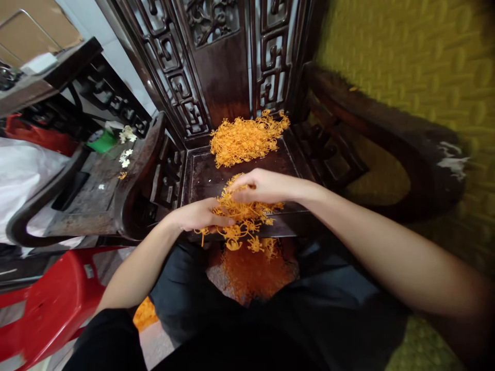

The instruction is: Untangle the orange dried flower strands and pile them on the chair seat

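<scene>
A near pile of orange flower-like plastic pieces with thin stems lies at the front of a dark wooden chair seat, some hanging over its edge. My left hand is at the pile's left side, its thumb and fingers closed around some pieces. Just above and right of it, my right hand reaches into the top of the pile with curled fingers, gripping pieces there; its fingertips are partly hidden. Farther back on the seat sits a second pile of the same orange pieces.
A carved chair back rises behind the seat, with a curved armrest on the right. At left are another wooden chair with small white flowers, a green container and a red plastic stool. More orange pieces lie below.
</scene>
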### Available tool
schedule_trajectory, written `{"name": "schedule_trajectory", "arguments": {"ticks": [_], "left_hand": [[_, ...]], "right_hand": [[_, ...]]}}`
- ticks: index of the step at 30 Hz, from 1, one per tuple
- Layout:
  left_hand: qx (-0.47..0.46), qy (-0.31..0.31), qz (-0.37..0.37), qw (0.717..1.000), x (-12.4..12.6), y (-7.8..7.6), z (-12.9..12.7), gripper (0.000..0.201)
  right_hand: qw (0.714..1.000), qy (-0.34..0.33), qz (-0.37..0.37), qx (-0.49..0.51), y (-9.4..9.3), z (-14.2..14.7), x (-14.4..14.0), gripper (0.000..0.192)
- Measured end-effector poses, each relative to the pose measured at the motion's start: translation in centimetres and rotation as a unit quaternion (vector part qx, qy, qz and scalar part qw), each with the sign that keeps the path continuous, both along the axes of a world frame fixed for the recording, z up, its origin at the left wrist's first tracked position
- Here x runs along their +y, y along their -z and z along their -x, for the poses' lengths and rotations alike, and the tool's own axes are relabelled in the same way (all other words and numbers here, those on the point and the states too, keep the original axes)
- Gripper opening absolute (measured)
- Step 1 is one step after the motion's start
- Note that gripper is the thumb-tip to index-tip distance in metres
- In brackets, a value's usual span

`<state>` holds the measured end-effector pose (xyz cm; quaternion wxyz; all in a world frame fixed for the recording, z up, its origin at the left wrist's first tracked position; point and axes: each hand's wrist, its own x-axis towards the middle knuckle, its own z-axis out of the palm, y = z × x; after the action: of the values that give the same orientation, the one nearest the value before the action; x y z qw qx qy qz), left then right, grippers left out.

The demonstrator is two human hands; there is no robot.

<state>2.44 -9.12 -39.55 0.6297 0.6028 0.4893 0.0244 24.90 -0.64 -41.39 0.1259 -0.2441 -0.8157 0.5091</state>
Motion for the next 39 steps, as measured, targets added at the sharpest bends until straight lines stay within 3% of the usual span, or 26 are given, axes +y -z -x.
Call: {"name": "schedule_trajectory", "arguments": {"ticks": [2, 4, 9, 12, 15, 17, 20, 23, 25, 27, 30, 33, 36, 39], "left_hand": [[-0.001, -0.003, 0.010, 1.000, 0.0, 0.2, -0.2, 0.039], [0.002, -0.001, 0.013, 1.000, 0.0, 0.3, -0.3, 0.038], [0.041, 0.039, -0.008, 0.998, 0.2, 0.5, -0.1, 0.043], [0.060, 0.069, -0.017, 0.996, 0.2, 0.6, 0.3, 0.046], [0.077, 0.102, 0.025, 0.991, -0.2, 0.7, 1.0, 0.043], [0.086, 0.103, 0.048, 0.990, -0.5, 0.8, 1.7, 0.044], [0.074, 0.086, 0.038, 0.993, -0.6, 0.9, 2.4, 0.047], [0.055, 0.078, 0.035, 0.995, -0.1, 1.0, 2.5, 0.047], [0.054, 0.071, 0.040, 0.995, 0.2, 1.0, 2.2, 0.045], [0.061, 0.079, 0.035, 0.994, 0.5, 1.0, 1.8, 0.042], [0.078, 0.099, 0.018, 0.992, 0.9, 1.1, 1.2, 0.039], [0.098, 0.104, 0.010, 0.990, 1.1, 1.3, 0.9, 0.040], [0.097, 0.100, 0.010, 0.990, 1.1, 1.6, 1.0, 0.040], [0.087, 0.078, 0.010, 0.993, 0.9, 1.8, 1.2, 0.039]], "right_hand": [[0.996, -0.050, -0.056, -0.045, -0.2, 0.5, -0.6, 0.063], [0.991, -0.057, -0.110, -0.058, -0.4, 0.8, -1.1, 0.062], [0.967, -0.086, -0.223, -0.092, -0.5, 1.3, -2.1, 0.040], [0.955, -0.077, -0.266, -0.108, -0.1, 0.8, -1.7, 0.031], [0.957, -0.018, -0.277, -0.083, 0.3, -1.4, 0.3, 0.029], [0.969, 0.070, -0.237, -0.031, 0.5, -3.6, 1.9, 0.033], [0.982, 0.174, -0.052, 0.057, 1.1, -5.7, 2.9, 0.040], [0.970, 0.165, 0.136, 0.119, 1.7, -5.0, 1.9, 0.039], [0.962, 0.152, 0.176, 0.141, 1.9, -3.4, 0.7, 0.034], [0.970, 0.147, 0.143, 0.133, 1.8, -1.6, -0.5, 0.034], [0.990, 0.110, 0.025, 0.085, 1.1, 0.6, -2.0, 0.031], [0.989, 0.089, -0.094, 0.075, 0.4, 1.2, -2.6, 0.026], [0.958, 0.214, -0.157, 0.110, -0.2, 0.3, -1.6, 0.028], [0.920, 0.338, -0.143, 0.138, -0.6, -1.0, -0.6, 0.035]]}}
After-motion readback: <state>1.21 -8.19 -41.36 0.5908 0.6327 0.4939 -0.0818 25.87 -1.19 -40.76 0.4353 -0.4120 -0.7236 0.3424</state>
